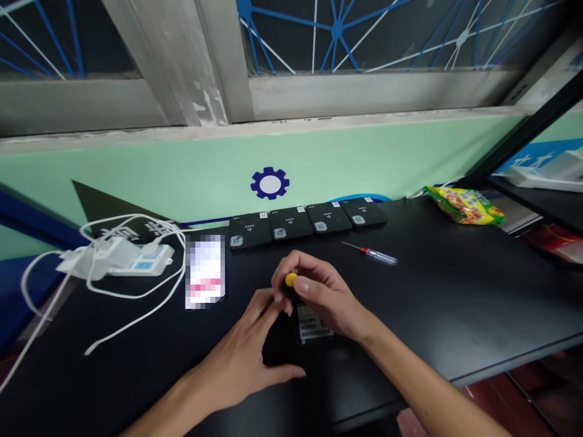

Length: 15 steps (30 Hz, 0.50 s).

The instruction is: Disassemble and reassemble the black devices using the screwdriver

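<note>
Work at a black device. The black device (286, 341) lies on the tabletop between the two hands, a pale printed label (315, 323) facing up; its dark edges blend into the surface beneath. Above it the right hand (328, 296) is closed, thumb against fingers, on a yellow-ended tool (291, 280) (perhaps a screwdriver, though its shaft and tip are hidden). The left hand (243, 343) is spread open around the device's left side, thumb toward the near edge; whether it presses on the device cannot be told.

Stage: the work appears to be under way, with the tool in hand over the device and nothing visibly detached from it. How much is done, and how much is left, cannot be read, since the fingers cover the working point.

Beyond, four flat black boxes (291, 224) stand in a row along the wall; whether they have been worked on does not show. A clear-handled screwdriver (380, 257) lies to their right, near a snack packet (467, 206). To the left are a blurred-out pale rectangle (204, 270), white cables (136, 295) and a power strip (152, 260).
</note>
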### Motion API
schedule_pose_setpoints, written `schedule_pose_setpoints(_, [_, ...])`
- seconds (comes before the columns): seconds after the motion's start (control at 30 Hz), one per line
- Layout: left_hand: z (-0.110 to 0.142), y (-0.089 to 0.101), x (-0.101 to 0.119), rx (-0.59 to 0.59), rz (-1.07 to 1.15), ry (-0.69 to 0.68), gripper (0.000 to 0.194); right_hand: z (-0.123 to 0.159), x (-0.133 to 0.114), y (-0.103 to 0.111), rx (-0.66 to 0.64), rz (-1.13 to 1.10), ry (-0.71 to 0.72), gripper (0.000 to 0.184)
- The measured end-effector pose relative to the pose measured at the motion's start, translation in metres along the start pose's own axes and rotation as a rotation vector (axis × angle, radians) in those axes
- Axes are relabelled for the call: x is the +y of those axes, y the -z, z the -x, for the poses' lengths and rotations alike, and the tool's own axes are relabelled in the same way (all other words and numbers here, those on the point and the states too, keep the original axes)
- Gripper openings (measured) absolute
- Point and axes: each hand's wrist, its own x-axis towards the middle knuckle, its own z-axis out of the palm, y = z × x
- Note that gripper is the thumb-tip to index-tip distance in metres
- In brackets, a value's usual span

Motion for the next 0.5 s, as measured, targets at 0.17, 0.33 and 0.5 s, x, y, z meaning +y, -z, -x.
schedule_pose_setpoints(0.17, [0.001,-0.001,-0.004,-0.027,0.005,0.006,0.105,-0.001,0.001,0.000,-0.011,-0.031,0.017,0.029])
schedule_pose_setpoints(0.33, [-0.003,0.004,0.007,-0.064,0.016,0.036,0.095,0.000,-0.001,-0.001,-0.028,-0.094,0.020,0.027])
schedule_pose_setpoints(0.5, [-0.003,0.004,0.008,-0.037,0.008,0.021,0.085,0.001,-0.001,-0.002,-0.039,-0.051,0.007,0.036])
